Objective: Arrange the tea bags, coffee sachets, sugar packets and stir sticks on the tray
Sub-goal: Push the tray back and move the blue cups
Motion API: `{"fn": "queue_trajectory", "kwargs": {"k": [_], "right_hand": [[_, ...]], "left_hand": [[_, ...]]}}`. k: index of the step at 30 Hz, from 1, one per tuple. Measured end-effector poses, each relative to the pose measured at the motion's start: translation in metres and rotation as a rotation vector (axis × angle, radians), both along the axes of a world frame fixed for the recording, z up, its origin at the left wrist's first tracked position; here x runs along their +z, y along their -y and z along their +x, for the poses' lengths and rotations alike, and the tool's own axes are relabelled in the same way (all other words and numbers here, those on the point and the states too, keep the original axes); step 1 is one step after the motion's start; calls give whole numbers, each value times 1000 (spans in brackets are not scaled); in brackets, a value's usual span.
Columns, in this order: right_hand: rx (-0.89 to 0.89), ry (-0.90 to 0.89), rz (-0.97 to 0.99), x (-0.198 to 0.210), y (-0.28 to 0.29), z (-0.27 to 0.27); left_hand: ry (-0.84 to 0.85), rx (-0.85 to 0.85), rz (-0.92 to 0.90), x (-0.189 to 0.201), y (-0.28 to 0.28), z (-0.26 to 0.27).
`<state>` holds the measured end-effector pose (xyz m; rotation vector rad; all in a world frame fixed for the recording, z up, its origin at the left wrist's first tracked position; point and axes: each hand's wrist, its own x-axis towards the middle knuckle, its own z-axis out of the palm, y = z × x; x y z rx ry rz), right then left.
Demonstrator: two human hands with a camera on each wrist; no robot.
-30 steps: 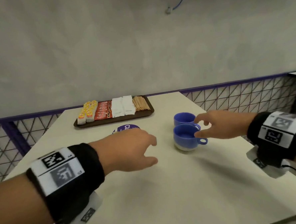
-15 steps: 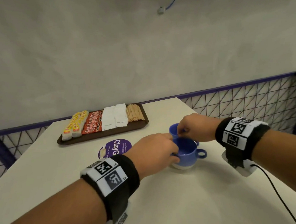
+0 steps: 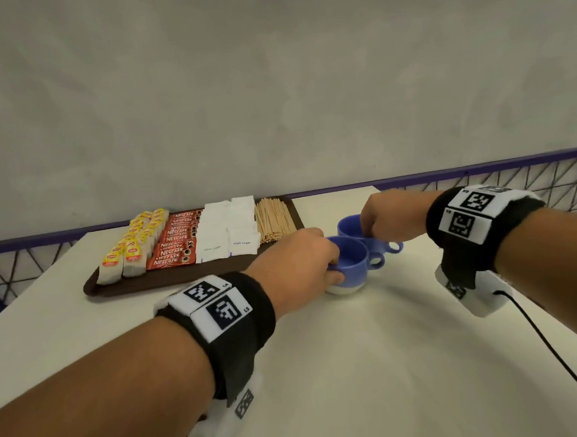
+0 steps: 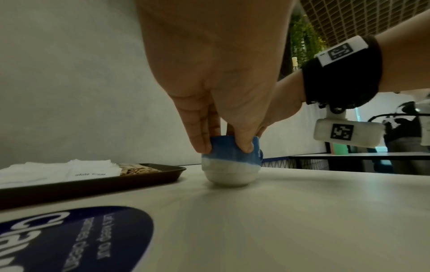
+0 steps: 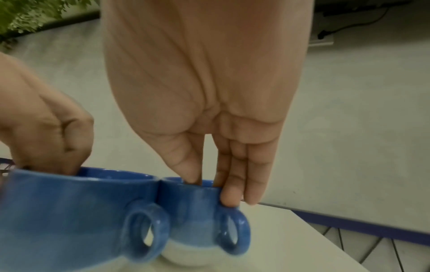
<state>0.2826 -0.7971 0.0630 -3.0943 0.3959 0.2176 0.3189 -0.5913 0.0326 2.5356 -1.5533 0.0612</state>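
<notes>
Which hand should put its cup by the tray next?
Probably the left hand: it grips the near cup, right beside the tray. The right hand and far cup are farther off.

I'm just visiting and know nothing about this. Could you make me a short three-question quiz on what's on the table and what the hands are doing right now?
1. True or false: the stir sticks lie at the tray's right end.
2. What does each hand hold?
3. Which is nearest the tea bags: A sugar packets, B coffee sachets, C stir sticks?

Key:
1. True.
2. The left hand pinches the near blue cup's rim; the right hand pinches the far blue cup's rim.
3. B.
</notes>
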Motion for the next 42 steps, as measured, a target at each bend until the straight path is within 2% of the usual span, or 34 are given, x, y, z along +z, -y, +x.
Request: {"fn": "queue_trajectory", "kwargs": {"k": [6, 14, 18, 26, 29, 42], "right_hand": [[13, 33, -29, -8, 10, 32], [-42, -5, -97, -1, 28, 85], [-81, 83, -104, -4, 28, 103], [-71, 237, 141, -18, 33, 120], [-63, 280, 230, -23, 30, 126], [-62, 388, 423, -33, 32, 144]], "left_hand": [[-61, 113, -136, -10, 7, 31], [-74, 120, -182, -11, 35, 47], [-65, 107, -203, -10, 50, 58], [-77, 162, -235, -11, 66, 83], [-25, 158, -232, -12, 72, 89], [21, 197, -258, -18, 85, 116]]}}
